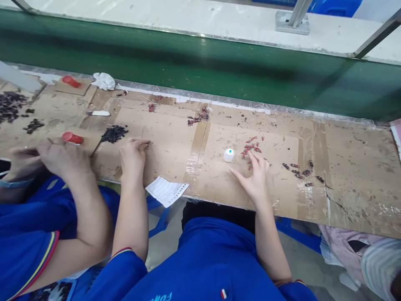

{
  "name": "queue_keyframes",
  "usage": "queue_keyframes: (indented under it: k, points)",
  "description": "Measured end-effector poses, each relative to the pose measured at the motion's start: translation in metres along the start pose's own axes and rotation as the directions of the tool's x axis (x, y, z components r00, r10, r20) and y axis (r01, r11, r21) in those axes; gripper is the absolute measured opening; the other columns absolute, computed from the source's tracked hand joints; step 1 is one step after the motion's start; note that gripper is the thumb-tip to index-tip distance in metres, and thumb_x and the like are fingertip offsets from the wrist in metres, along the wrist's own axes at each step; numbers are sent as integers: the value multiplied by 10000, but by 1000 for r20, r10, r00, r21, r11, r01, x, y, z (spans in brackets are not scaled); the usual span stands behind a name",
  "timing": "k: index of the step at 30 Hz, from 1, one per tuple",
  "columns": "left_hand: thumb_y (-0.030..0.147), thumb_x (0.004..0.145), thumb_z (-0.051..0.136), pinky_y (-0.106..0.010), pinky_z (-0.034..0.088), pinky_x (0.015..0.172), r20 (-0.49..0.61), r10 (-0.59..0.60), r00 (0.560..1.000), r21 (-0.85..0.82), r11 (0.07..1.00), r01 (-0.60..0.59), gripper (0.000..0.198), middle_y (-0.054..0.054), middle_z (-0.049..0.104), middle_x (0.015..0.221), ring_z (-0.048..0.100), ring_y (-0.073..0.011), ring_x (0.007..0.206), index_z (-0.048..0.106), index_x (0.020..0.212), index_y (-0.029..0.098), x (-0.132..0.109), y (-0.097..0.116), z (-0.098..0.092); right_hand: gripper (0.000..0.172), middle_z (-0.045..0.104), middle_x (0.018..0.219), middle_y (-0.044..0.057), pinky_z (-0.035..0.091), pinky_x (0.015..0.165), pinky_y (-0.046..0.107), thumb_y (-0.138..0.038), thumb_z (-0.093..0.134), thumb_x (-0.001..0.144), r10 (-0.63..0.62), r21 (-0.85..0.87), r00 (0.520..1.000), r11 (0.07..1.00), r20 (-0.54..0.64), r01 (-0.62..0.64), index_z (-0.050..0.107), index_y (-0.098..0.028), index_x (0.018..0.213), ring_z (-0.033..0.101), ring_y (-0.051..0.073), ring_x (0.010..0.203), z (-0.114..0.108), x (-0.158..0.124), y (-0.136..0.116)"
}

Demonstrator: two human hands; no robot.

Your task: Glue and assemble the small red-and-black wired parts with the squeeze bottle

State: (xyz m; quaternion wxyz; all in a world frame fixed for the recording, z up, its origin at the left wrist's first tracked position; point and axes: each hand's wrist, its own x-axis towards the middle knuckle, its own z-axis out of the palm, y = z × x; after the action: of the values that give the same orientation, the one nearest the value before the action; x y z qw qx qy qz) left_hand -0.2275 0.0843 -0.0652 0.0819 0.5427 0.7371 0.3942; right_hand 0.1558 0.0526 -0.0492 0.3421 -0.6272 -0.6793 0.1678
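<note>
My left hand (133, 156) is closed in a pinch over the cardboard, beside a pile of small black parts (114, 133). A dark speck shows at its fingertips, too small to make out. Farther right, my right hand (258, 177) has thumb and fingers spread. Its fingertips reach the near edge of a scatter of small red parts with dark bits (250, 148). Just left of those stands a small white bottle (229, 155) with a blue spot on top. Several dark parts with red bits (302, 171) lie to the right of this hand.
A co-worker's hands (59, 156) are at the left, beside a red cup (72, 138). Another red cup (71, 81), a white-handled tool (98, 113) and crumpled tissue (104, 81) lie behind. A paper slip (166, 191) overhangs the front edge. A green conveyor belt (200, 62) runs beyond.
</note>
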Motion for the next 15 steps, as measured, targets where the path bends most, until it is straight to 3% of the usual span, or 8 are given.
queue_keyframes:
  k: [2, 5, 7, 9, 12, 15]
  points:
    - [314, 809, 566, -420, 458, 868, 11, 25, 1000, -32, 999, -25, 192, -24, 637, 726, 664, -227, 867, 662, 672, 221, -2, 10, 0, 729, 569, 1210, 143, 432, 992, 593, -635, 723, 724, -12, 30, 999, 999, 46, 11, 554, -244, 1316, 458, 356, 1164, 17, 8, -7]
    - [337, 839, 598, -433, 520, 819, 38, 76, 996, -124, 990, -70, 147, -51, 702, 855, 678, -245, 870, 688, 762, 250, -18, 37, 6, 462, 604, 1178, 144, 438, 999, 569, -518, 705, 798, -13, 71, 996, 997, 87, 7, 627, -226, 1148, 485, 344, 1147, 30, 17, -14]
    - [379, 858, 609, -420, 570, 782, 75, 119, 990, -214, 972, -100, 152, -51, 726, 893, 695, -232, 833, 688, 828, 252, -39, 61, 19, 325, 635, 1134, 142, 445, 1000, 546, -459, 690, 819, 5, 137, 996, 990, 94, -18, 627, -211, 1019, 519, 327, 1122, 31, 20, -18]
    - [419, 880, 602, -390, 600, 759, 146, 169, 975, -295, 948, -120, 201, -35, 740, 861, 711, -210, 799, 690, 877, 238, -66, 87, 37, 306, 665, 1073, 126, 476, 969, 514, -456, 680, 819, 68, 282, 993, 955, 98, -93, 581, -211, 973, 576, 298, 1075, 27, 17, -19]
    - [374, 895, 619, -363, 601, 786, 300, 269, 915, -408, 903, -132, 168, -33, 749, 887, 714, -193, 832, 689, 907, 222, -105, 121, 67, 354, 693, 956, 56, 552, 827, 404, -484, 698, 787, 187, 616, 977, 759, 104, -211, 520, -232, 960, 669, 224, 914, 14, 5, -14]
    - [280, 897, 632, -447, 537, 939, 363, 364, 858, -417, 887, -200, 73, -37, 750, 896, 650, -243, 1075, 689, 907, 235, -131, 141, 88, 393, 664, 762, -24, 541, 594, 276, -490, 768, 698, 282, 829, 953, 503, 108, -243, 545, -238, 901, 638, 145, 644, -4, -10, -1]
